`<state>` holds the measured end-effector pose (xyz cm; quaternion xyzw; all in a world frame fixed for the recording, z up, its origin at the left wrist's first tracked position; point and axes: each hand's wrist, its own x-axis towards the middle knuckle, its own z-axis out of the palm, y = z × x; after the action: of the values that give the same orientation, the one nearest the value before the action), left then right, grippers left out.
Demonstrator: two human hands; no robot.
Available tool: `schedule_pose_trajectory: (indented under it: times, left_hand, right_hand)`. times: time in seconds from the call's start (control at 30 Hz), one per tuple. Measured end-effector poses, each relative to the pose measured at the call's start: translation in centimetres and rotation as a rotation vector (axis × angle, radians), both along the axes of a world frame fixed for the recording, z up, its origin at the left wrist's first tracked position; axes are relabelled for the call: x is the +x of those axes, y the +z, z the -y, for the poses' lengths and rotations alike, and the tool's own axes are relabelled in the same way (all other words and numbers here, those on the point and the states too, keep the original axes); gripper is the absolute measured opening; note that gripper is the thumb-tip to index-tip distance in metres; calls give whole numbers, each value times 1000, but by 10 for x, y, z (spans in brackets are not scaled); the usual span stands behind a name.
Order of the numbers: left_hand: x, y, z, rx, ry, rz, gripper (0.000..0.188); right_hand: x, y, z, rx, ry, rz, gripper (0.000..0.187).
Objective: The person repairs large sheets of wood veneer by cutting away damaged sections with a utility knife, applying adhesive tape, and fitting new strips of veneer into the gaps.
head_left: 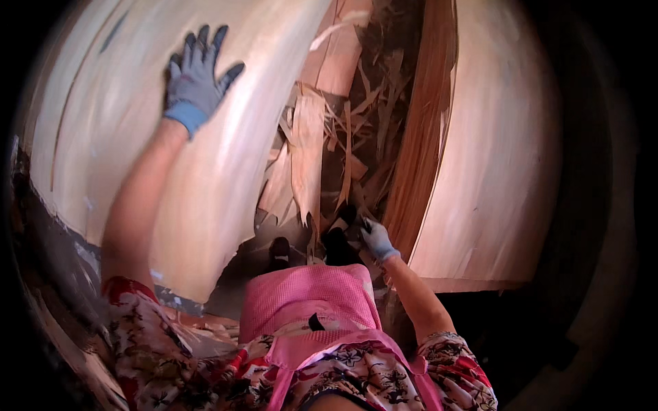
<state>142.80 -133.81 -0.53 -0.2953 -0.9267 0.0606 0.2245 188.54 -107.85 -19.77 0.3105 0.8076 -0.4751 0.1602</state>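
My left hand [195,85], in a grey glove with dark fingertips and a blue cuff, is spread on a wide pale wood veneer sheet [205,178] at the left. Its fingers are apart and it holds nothing. Low beside my right leg, my right hand [377,240], in a light grey glove, has its fingers curled together. Whether anything is inside them is hidden. Just to its right rises the reddish-brown side of a veneer stack [423,130], topped by a pale sheet [490,144].
Torn veneer strips [306,151] and scraps litter the floor in the narrow gap between the two sides. A broad reddish sheet [337,61] lies at the gap's far end. My dark shoes [279,250] stand at the near end, below my pink apron [312,294].
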Motion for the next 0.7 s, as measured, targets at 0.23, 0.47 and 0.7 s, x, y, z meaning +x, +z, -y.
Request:
schedule_pose_trajectory:
  times: [0.23, 0.47, 0.7]
  left_hand:
    - [-38, -32, -1, -41, -39, 81, 64]
    - [-46, -15, -31, -140, -196, 319, 57]
    - [-1, 83, 206, -234, 323, 731, 64]
  right_hand:
    - [-45, -197, -48, -111, -235, 191, 37]
    - [-163, -346, -72, -221, -219, 153, 41]
    - [-268, -445, -42, -746, -782, 165, 40]
